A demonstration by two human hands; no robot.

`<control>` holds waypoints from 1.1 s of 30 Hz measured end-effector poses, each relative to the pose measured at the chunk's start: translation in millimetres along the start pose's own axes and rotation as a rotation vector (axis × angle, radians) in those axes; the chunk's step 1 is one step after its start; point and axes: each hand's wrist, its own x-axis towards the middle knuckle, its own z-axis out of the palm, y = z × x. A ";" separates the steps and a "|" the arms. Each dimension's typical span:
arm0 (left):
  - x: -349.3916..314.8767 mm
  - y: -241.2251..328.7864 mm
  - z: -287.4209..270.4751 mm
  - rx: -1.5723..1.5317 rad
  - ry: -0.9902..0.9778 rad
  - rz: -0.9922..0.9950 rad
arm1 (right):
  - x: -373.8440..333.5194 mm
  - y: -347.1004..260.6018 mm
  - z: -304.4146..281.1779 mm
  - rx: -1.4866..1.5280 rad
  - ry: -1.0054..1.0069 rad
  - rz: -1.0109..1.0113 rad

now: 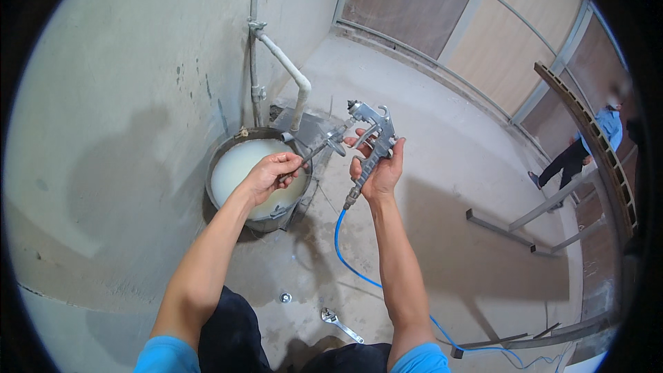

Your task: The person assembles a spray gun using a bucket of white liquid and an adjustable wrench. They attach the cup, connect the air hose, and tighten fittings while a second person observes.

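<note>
My right hand (384,178) is wrapped round the grip of a silver spray gun (381,139). A blue air hose (340,252) runs down from the bottom of the grip. From the gun's front a thin dark tube (316,152) with a round metal cap (336,146) slants down to the left. My left hand (269,174) pinches the lower end of this tube, over a dark bucket (275,222) of whitish, cloudy liquid (238,166). The tube's tip is partly hidden by my fingers.
An adjustable wrench (342,324) and a small round metal part (285,298) lie on the floor between my legs. A white pipe (298,79) comes down from the wall beside the bucket. Metal framing (501,231) stands at right; beyond it is another person (601,135).
</note>
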 end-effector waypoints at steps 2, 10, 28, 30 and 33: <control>-1.4 3.8 8.9 -0.015 -0.025 0.017 | -2.5 -7.9 -1.0 -0.013 0.024 -0.004; -12.8 14.6 19.2 0.016 -0.017 0.047 | -1.5 -13.6 -1.8 0.030 0.009 0.018; -21.9 17.9 18.9 -0.034 -0.021 0.081 | -0.1 -38.7 -14.3 0.153 -0.085 0.077; -24.3 24.2 24.5 -0.097 -0.072 0.137 | 3.7 -40.5 -20.7 0.302 -0.106 0.151; -29.9 33.4 33.8 -0.166 -0.118 0.179 | 8.5 -42.8 -30.7 0.543 0.019 0.304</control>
